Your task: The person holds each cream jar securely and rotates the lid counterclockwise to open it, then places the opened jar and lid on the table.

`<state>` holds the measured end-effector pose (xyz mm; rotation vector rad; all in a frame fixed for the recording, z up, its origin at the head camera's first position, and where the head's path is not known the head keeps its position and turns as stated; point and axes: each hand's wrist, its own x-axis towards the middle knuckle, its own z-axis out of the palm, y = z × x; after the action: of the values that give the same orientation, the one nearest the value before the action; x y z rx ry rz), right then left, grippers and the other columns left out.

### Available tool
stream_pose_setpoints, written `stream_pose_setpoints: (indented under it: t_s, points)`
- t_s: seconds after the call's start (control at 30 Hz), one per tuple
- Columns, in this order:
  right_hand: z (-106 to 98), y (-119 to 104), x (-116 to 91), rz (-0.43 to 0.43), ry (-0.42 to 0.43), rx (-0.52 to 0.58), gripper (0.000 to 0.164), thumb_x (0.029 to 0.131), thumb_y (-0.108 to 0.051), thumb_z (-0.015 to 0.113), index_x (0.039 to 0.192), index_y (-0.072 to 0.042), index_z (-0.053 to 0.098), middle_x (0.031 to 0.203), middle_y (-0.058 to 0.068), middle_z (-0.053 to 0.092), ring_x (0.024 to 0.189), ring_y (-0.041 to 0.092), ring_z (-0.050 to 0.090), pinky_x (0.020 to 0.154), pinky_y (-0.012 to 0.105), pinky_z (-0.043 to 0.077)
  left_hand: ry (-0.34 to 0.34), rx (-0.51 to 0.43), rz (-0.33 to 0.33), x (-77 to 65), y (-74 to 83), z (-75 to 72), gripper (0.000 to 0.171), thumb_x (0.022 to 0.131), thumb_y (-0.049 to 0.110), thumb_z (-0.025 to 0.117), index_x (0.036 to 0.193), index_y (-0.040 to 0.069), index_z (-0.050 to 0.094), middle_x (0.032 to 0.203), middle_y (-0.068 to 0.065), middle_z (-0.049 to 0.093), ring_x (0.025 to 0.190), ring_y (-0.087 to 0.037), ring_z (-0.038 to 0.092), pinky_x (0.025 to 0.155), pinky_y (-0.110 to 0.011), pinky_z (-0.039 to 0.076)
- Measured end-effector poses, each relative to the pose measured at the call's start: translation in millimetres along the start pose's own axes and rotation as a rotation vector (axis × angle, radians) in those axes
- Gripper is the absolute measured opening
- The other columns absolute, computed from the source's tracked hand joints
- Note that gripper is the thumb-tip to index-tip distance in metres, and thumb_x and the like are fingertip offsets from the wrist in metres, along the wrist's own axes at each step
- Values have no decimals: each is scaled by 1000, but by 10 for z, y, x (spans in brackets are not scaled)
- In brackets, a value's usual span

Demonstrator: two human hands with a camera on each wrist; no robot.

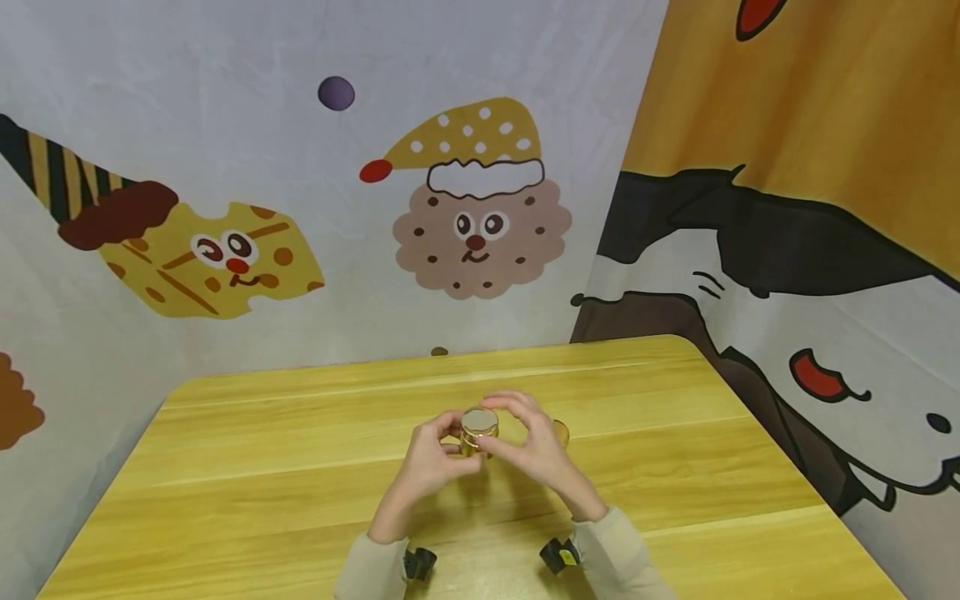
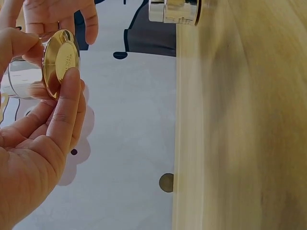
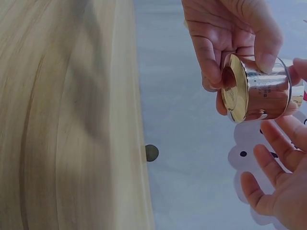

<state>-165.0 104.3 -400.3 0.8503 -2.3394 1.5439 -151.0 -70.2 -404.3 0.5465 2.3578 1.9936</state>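
A small shiny gold metal jar point(image 1: 480, 423) with a flared round base is held up over the table between both hands. My left hand point(image 1: 433, 458) grips its side, and a fingertip lies on the stamped gold underside point(image 2: 67, 60) in the left wrist view. My right hand point(image 1: 536, 446) has thumb and index finger at the jar's upper rim, pinching it from the other side. In the right wrist view the right hand's other fingers point(image 3: 268, 163) stay off the jar, loosely bent. The jar's flat top faces up toward the head camera.
A second gold container point(image 1: 561, 433) stands on the wooden table point(image 1: 262, 492), partly behind my right hand; its flared base and side lettering show in the left wrist view. Behind the table's far edge hangs a cloth point(image 1: 247, 83) printed with cartoon figures.
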Motion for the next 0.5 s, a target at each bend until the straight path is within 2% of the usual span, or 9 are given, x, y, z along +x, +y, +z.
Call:
stream_pose_setpoints:
  t_s: [0.13, 0.27, 0.37, 0.5]
  points:
    - [24, 188, -17, -39, -31, 1, 40, 78, 2, 70, 117, 4, 59, 124, 21, 55, 116, 37, 44, 93, 50, 35, 1, 5, 3, -1, 2, 3, 36, 70, -8, 69, 104, -12, 60, 89, -10, 59, 83, -22, 56, 75, -34, 55]
    - [21, 253, -25, -79, -48, 7, 42, 81, -2, 67, 122, 2, 56, 125, 17, 55, 116, 33, 44, 92, 48, 36, -4, 12, 10, -3, 5, 0, 38, 70, -8, 69, 106, -13, 59, 89, -11, 59, 84, -22, 57, 74, -33, 55]
    - [22, 264, -31, -40, -34, 12, 46, 81, -9, 70, 123, -1, 55, 124, 10, 56, 115, 29, 44, 91, 46, 35, -8, 5, 13, -1, 1, -7, 39, 70, -8, 69, 107, -14, 58, 90, -12, 59, 84, -23, 56, 75, -34, 55]
    - [29, 270, -36, 36, -7, 15, 44, 77, -15, 75, 117, -7, 58, 123, 5, 55, 115, 25, 43, 90, 45, 33, -12, -7, 13, 1, -4, -15, 39, 70, -7, 68, 108, -14, 58, 92, -11, 60, 85, -24, 56, 74, -34, 55]
